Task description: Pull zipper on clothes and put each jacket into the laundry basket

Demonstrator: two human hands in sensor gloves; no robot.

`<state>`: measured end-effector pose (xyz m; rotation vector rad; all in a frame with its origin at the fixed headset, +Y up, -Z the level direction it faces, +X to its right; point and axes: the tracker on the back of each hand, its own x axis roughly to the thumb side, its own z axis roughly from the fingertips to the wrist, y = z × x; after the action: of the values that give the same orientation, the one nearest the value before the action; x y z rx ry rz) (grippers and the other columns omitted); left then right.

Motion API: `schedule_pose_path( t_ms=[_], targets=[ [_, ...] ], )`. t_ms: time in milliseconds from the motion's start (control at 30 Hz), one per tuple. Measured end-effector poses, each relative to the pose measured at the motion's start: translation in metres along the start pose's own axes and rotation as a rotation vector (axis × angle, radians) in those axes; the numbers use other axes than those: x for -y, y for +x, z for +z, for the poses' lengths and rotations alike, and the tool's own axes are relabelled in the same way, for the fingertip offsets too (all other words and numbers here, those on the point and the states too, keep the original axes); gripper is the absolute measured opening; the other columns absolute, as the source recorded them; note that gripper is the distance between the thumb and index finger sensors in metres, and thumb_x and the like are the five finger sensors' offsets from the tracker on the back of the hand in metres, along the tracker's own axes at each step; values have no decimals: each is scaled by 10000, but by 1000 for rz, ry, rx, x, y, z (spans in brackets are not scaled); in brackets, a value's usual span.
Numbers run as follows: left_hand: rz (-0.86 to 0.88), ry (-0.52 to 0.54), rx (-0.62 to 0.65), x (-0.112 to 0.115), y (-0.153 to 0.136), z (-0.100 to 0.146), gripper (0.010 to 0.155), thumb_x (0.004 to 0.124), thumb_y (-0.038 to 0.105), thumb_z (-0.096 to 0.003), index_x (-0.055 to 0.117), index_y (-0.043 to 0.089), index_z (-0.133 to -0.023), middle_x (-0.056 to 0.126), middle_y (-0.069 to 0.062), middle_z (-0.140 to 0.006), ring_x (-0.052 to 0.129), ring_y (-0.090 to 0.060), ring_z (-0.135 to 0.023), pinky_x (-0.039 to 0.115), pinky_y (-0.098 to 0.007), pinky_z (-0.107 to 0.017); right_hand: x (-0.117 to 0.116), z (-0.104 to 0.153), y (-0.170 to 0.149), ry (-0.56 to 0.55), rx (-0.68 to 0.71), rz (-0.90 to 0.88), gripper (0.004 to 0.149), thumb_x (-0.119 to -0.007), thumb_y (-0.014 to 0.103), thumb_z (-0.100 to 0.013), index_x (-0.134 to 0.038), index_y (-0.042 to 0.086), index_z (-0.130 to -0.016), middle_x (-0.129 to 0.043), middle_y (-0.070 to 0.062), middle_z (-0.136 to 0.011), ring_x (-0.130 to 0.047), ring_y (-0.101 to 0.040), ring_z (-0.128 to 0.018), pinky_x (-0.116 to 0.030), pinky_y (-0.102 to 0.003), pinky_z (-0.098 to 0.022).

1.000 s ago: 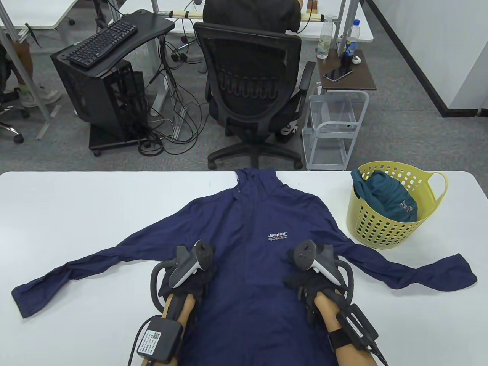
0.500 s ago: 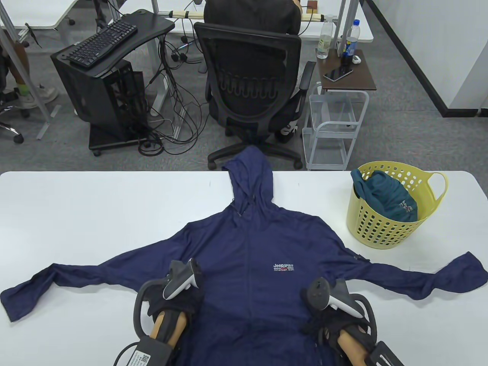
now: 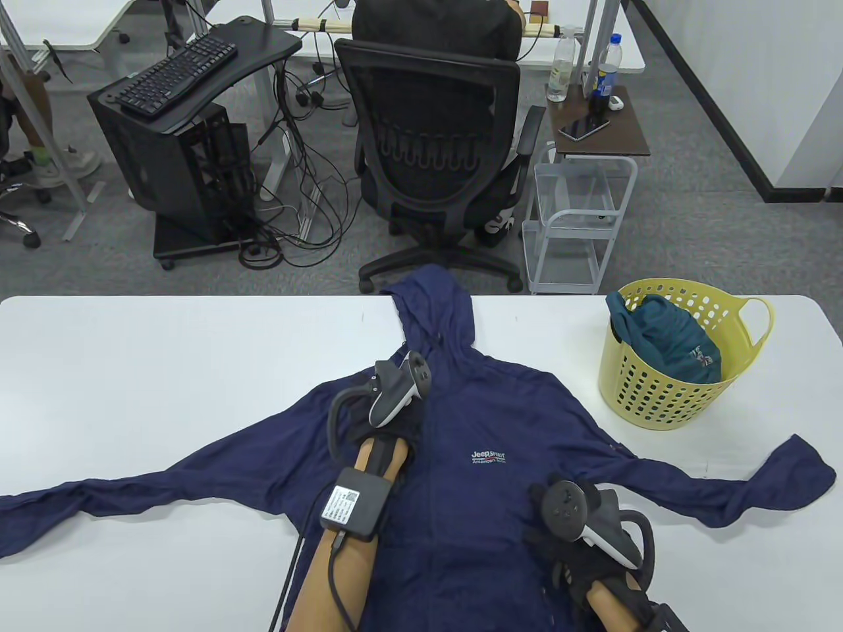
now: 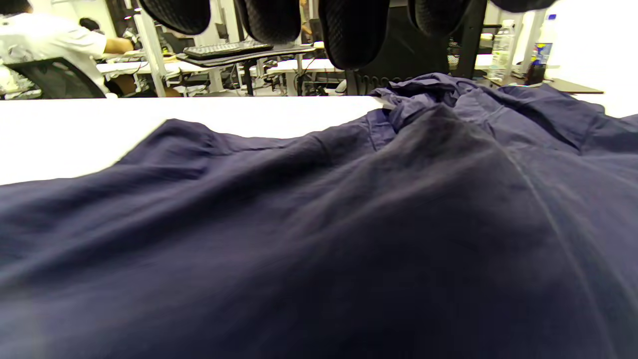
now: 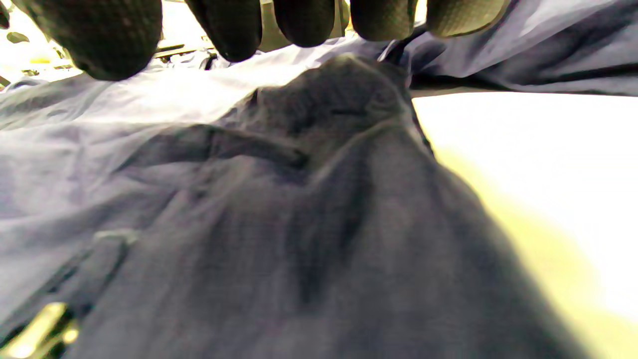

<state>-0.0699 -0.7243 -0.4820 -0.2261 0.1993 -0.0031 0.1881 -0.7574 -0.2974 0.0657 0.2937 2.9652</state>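
A navy hooded jacket [image 3: 500, 408] lies front up and spread flat on the white table [image 3: 164, 368], its hood [image 3: 435, 309] hanging over the far edge and both sleeves stretched out sideways. My left hand [image 3: 394, 428] rests on the upper chest just left of the centre zipper line, below the collar. In the left wrist view its fingertips [image 4: 354, 30] hang straight over the jacket fabric [image 4: 349, 224] and hold nothing. My right hand [image 3: 560, 533] lies on the jacket's lower right front. Its fingertips [image 5: 229, 25] stay straight above the cloth [image 5: 299, 224].
A yellow laundry basket [image 3: 658, 395] stands at the table's far right with a teal garment [image 3: 665, 342] inside. Beyond the far edge are a black office chair [image 3: 435, 131] with a seated person and a white wire cart [image 3: 573, 224].
The jacket slid toward me and its hood came into view at the far edge. My left hand moved from the lower left front up to the chest near the collar. The right hand stayed low.
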Motion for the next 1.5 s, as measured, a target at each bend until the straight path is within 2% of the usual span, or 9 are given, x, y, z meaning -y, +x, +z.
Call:
schedule_pose_path(
  t_ms=[167, 400, 533, 633, 833, 967, 1167, 1367, 1500],
  targets=[
    [-107, -20, -100, 17, 14, -40, 626, 546, 583, -417, 491, 504, -1035, 437, 98, -1215, 305, -314, -1122, 456, -598, -755, 1, 0, 2, -17, 8, -14, 689, -747, 541, -435, -545, 316, -1055, -421, -30, -1184, -445, -475, -1034, -499, -643, -698],
    [-37, -262, -68, 42, 12, -62, 756, 650, 627, -390, 315, 523, -1059, 182, 95, -1233, 86, -308, -1107, 333, -609, -780, -1, -1, 5, -5, 18, -12, 684, -745, 541, -437, -557, 312, -1053, -422, -28, -1185, -443, -473, -1035, -497, -643, -699],
    [26, -144, -64, 39, 8, -60, 686, 752, 591, -353, 488, 511, -982, 365, 122, -1203, 214, -294, -1112, 398, -599, -767, -1, 0, 7, -14, 28, -9, 680, -744, 541, -437, -566, 308, -1051, -429, -29, -1184, -450, -471, -1035, -501, -643, -697],
    [-7, -55, -41, 34, 6, -55, 492, 777, 589, -337, 726, 499, -819, 536, 169, -1148, 336, -266, -1110, 462, -582, -758, -3, 1, 7, -14, 34, 5, 676, -743, 544, -435, -578, 307, -1047, -440, -29, -1181, -459, -469, -1033, -507, -641, -696],
    [152, 154, 120, 10, -14, -29, 383, 771, 609, -333, 847, 466, -680, 748, 232, -1050, 549, -199, -1075, 585, -531, -731, -6, 0, 8, -9, 43, 7, 668, -743, 542, -435, -595, 304, -1042, -455, -28, -1178, -471, -467, -1031, -514, -638, -694],
    [390, 225, 256, -8, -30, -3, 380, 855, 535, -315, 897, 346, -642, 982, 151, -868, 947, -157, -851, 748, -476, -650, -6, 0, 9, -25, 68, -21, 657, -744, 541, -434, -620, 303, -1033, -485, -23, -1173, -493, -461, -1029, -521, -636, -693],
    [491, 256, 381, -16, -38, 47, 386, 850, 520, -328, 900, 334, -662, 975, 140, -871, 943, -180, -832, 740, -523, -630, 13, -7, 6, -72, 78, -218, 633, -751, 533, -445, -665, 288, -1023, -566, -29, -1159, -548, -468, -1016, -549, -634, -684],
    [392, 300, 478, -5, -27, 91, 383, 838, 516, -334, 887, 365, -683, 940, 172, -907, 901, -198, -873, 709, -549, -644, 57, -42, 23, -162, 48, -536, 577, -732, 509, -471, -720, 272, -997, -695, -36, -1101, -678, -441, -958, -640, -583, -646],
    [308, 317, 504, 8, -17, 109, 381, 832, 518, -333, 884, 387, -688, 936, 180, -913, 886, -204, -887, 699, -558, -650, 55, -77, 36, -25, 13, -745, 738, -679, 639, -456, -574, 243, -1069, -579, -59, -1133, -534, -447, -990, -575, -579, -677]
  ],
)
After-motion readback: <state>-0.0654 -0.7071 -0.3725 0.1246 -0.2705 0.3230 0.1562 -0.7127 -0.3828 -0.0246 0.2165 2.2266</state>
